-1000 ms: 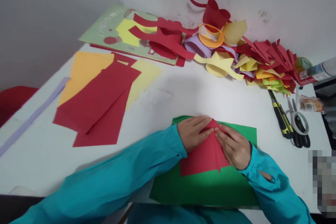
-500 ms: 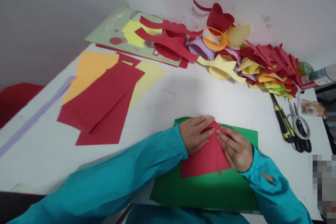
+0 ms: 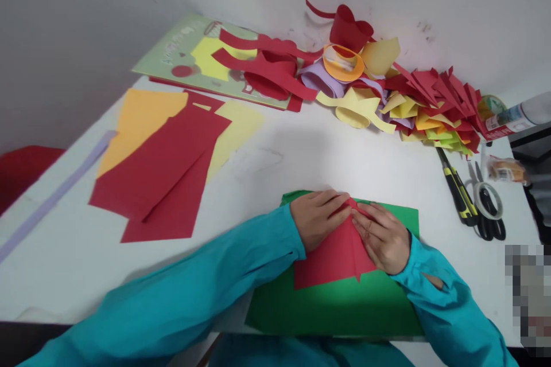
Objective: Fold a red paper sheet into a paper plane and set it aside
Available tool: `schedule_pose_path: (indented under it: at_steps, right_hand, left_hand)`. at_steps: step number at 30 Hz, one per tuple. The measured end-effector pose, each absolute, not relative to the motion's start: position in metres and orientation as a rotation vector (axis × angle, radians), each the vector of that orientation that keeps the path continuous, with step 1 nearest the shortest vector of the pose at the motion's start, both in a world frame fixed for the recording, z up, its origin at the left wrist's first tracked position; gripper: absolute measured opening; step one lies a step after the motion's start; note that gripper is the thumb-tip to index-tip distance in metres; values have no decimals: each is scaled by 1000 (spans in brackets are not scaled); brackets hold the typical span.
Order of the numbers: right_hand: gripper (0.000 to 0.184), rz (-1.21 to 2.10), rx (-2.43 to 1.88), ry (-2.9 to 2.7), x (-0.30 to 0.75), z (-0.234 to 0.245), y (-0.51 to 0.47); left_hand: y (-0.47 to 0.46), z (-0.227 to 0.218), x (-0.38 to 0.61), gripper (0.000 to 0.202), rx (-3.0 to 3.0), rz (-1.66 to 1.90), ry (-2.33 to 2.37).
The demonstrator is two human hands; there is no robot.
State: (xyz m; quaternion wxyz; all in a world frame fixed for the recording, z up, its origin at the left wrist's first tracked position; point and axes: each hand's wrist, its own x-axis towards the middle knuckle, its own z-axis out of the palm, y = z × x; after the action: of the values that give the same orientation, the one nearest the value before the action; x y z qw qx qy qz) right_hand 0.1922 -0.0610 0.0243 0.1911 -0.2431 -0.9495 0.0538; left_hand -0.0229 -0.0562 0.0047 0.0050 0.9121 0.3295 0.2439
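A folded sheet of red paper (image 3: 329, 264) lies on a green sheet (image 3: 327, 309) at the front of the table, with a crease running down its middle to a small point at the lower edge. Bent over its upper left part, my left hand (image 3: 318, 219) has its fingers closed together on the paper near the narrow top. From the other side my right hand (image 3: 385, 238) pinches the paper at that top fold, fingertips almost meeting the left ones. Both hands partly cover the folded top.
Red paper pieces (image 3: 159, 169), an orange sheet (image 3: 142, 120) and a purple strip (image 3: 60, 195) lie left. Behind are a green book (image 3: 172, 57) and many curled paper shapes (image 3: 357, 106). A utility knife (image 3: 458, 192), scissors (image 3: 491, 223) and a tape roll (image 3: 488, 200) lie right.
Both hands keep their grip at the top of the red paper, with only small finger shifts at the fold. The whole view has shifted slightly.
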Motion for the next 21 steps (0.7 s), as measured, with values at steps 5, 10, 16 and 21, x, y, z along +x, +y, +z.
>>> schedule_pose_path:
  at_steps: [5, 10, 16, 21]
  right_hand:
    - [35, 148, -715, -2657, 192, 23, -62]
    - [35, 173, -726, -2638, 193, 24, -64]
    - [37, 242, -788, -2615, 192, 23, -66]
    - [33, 332, -825, -2593, 193, 31, -64]
  left_hand:
    - [-60, -1, -32, 34, 2799, 723, 931]
    - [-64, -1, -35, 38, 2781, 623, 905]
    - [-65, 2, -33, 36, 2771, 599, 915]
    - [-66, 7, -29, 40, 2758, 588, 949]
